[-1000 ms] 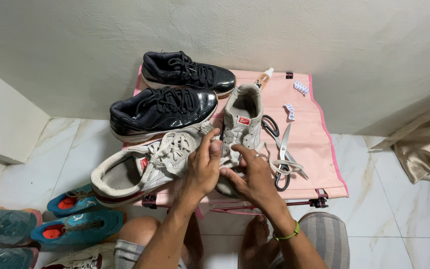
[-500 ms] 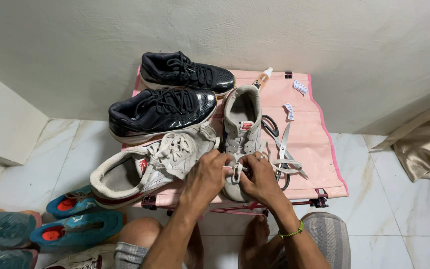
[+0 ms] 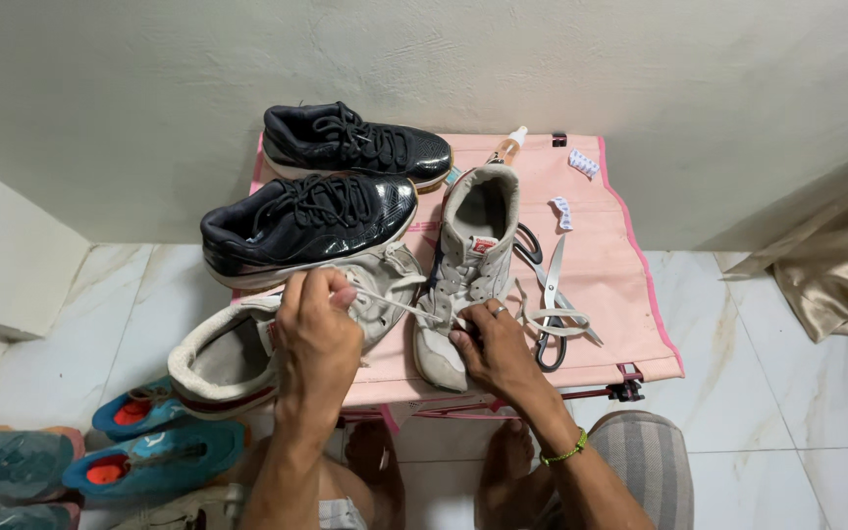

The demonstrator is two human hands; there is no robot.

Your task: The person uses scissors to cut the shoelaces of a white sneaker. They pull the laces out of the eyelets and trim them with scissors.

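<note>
A worn grey sneaker (image 3: 471, 257) stands toe toward me on a small pink folding table (image 3: 620, 285). My left hand (image 3: 318, 324) pinches its pale lace (image 3: 390, 300) and holds it stretched out to the left, over a second grey sneaker (image 3: 238, 348) lying at the table's front left. My right hand (image 3: 495, 345) rests on the toe end of the first sneaker, fingers at its lower eyelets. The loose end of the lace (image 3: 559, 319) trails to the right across the table.
Two glossy black sneakers (image 3: 306, 221) (image 3: 355, 142) sit at the table's back left. Scissors (image 3: 548, 294), a small bottle (image 3: 508, 147) and white clips (image 3: 583, 162) lie to the right. Blue and orange shoes (image 3: 149, 456) are on the tiled floor at left; gold cloth (image 3: 836, 265) hangs at right.
My left hand has pulled away from the sneaker toward the left, drawing the lace out taut. My right hand has slid down to the toe end.
</note>
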